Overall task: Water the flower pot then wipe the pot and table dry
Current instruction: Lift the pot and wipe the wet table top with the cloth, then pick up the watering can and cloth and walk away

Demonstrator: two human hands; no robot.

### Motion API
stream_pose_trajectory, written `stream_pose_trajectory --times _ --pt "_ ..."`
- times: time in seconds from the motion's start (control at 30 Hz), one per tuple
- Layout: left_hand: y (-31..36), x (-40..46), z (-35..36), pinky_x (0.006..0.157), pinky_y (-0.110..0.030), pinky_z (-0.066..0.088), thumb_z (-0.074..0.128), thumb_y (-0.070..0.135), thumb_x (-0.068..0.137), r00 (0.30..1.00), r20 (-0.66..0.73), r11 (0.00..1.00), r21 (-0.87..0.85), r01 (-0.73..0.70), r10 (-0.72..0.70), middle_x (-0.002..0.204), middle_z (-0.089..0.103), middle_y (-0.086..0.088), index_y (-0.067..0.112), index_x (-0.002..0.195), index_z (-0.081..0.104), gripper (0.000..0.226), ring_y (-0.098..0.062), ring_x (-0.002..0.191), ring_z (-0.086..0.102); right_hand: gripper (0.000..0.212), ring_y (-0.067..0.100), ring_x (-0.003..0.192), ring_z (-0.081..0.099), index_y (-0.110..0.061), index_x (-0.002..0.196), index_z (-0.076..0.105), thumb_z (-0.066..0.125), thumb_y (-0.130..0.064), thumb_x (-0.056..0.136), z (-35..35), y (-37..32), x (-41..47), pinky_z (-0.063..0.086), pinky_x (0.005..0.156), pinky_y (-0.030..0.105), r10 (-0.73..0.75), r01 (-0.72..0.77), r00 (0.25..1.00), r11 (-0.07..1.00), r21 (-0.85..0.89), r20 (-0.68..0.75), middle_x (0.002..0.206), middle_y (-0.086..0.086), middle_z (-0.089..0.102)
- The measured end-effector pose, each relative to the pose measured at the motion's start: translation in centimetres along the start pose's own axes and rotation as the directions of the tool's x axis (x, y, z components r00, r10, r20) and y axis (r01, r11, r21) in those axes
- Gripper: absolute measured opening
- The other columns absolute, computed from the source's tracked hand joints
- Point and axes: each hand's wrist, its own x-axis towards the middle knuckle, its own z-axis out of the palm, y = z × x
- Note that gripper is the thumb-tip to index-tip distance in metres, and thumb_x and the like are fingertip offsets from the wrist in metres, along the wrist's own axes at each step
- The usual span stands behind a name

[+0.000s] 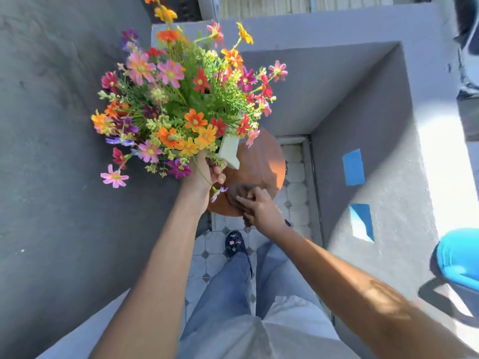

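Flower pot (229,151) sat tilted above the round wooden table (261,161), its white wall showing just beyond the left hand (207,174) — that hand was curled around the pot's lower part, fingers wrapped under the hanging stems, though the foliage hid how much of the base it had. Bright flowers (178,99) in pink, orange, red and purple spread up and away from that grip, covering most of the pot. Whether the pot touched the tabletop or hung clear could not be told.

Just beside the left hand's knuckles, on the near part of the table, the right hand (259,207) pressed down on a dark cloth (239,196) — fingers bent over it, the cloth bunched and blurred beneath them. One loose purple bloom (219,193) dangled between the two hands. Beneath both forearms were blue trousers (228,286) and a dark patterned shoe (234,243) on pale floor tiles (293,174).
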Motion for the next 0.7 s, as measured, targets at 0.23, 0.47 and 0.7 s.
stream_pose_trajectory --times 0.23,0.47,0.7 --pt "-5.2 -0.8 -0.9 0.037 -0.020 0.030 0.028 0.022 0.103 0.990 -0.022 0.990 0.018 0.136 -0.136 0.065 0.045 -0.007 0.014 0.079 0.047 0.031 -0.004 0.032 0.040 0.039 0.012 0.095 0.043 -0.037 0.121 0.059 0.058 -0.018 0.087 -1.6 2.1 -2.1 0.043 0.082 0.026 0.428 -0.408 0.903 0.881 0.239 -0.037 0.117 0.002 0.049" --pt "-9.7 -0.9 0.3 0.043 -0.019 0.042 0.028 0.004 0.102 0.991 -0.058 0.992 0.024 0.121 -0.120 0.057 0.056 -0.003 0.006 0.086 0.052 0.030 -0.002 0.032 0.045 0.026 0.015 0.054 0.048 -0.032 0.069 0.043 0.066 -0.035 0.079 -6.7 4.7 -1.5 0.037 0.056 0.038 0.691 -0.591 0.702 0.702 0.398 -0.175 0.065 -0.007 0.052" --pt "-13.3 -0.5 2.9 0.071 -0.030 0.052 0.039 -0.020 0.089 0.998 0.014 0.996 0.071 0.061 -0.062 0.055 0.062 0.005 0.014 0.073 0.051 0.040 -0.008 0.053 0.059 0.009 0.015 0.074 0.055 -0.010 0.090 0.067 0.062 -0.017 0.089 -6.6 -0.2 -6.5 0.044 0.067 0.020 0.834 -0.623 0.538 0.490 0.610 -0.120 0.095 0.002 0.054"
